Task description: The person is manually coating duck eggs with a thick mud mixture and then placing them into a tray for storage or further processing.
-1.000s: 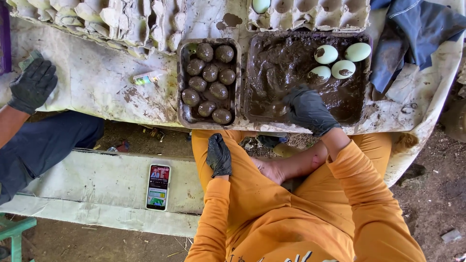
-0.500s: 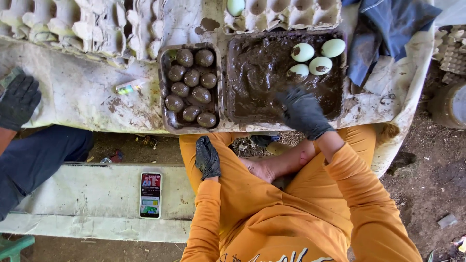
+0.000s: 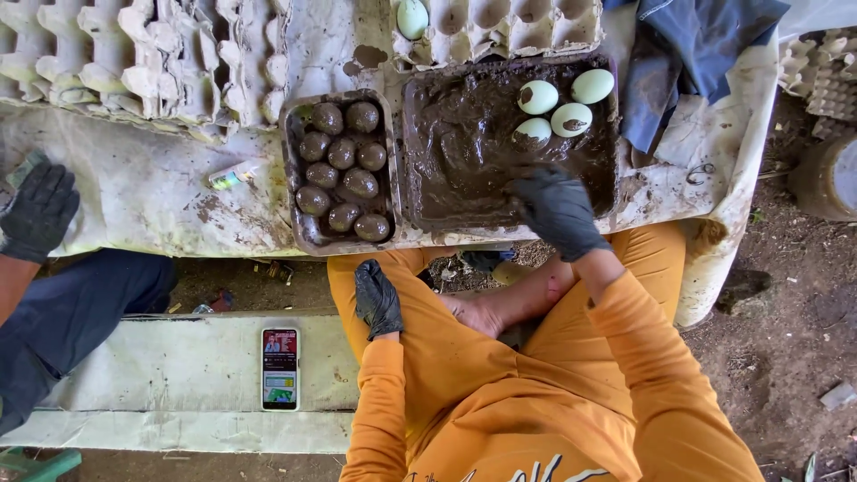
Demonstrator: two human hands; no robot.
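My right hand [image 3: 558, 210], in a black glove, lies palm down in the dark mud of a rectangular tray [image 3: 464, 143] near its front edge. Whether anything is under the palm is hidden. Several pale green eggs [image 3: 553, 103] sit in the mud at the tray's far right corner. To the left stands a smaller tray [image 3: 296, 178] full of mud-coated eggs [image 3: 344, 170]. My left hand [image 3: 377, 299], also gloved, rests flat on my orange-clad thigh and holds nothing.
Grey egg cartons [image 3: 134, 54] lie along the back of the covered table; one [image 3: 500, 22] holds a single pale egg [image 3: 411, 18]. A blue cloth [image 3: 687, 54] lies at the back right. Another person's gloved hand [image 3: 36, 210] rests at the left edge. A phone [image 3: 279, 368] lies on the bench.
The view has drifted so the trays sit a little further left in the picture. My hands have stayed where they were. The other person's hand has slid slightly toward the table's edge.
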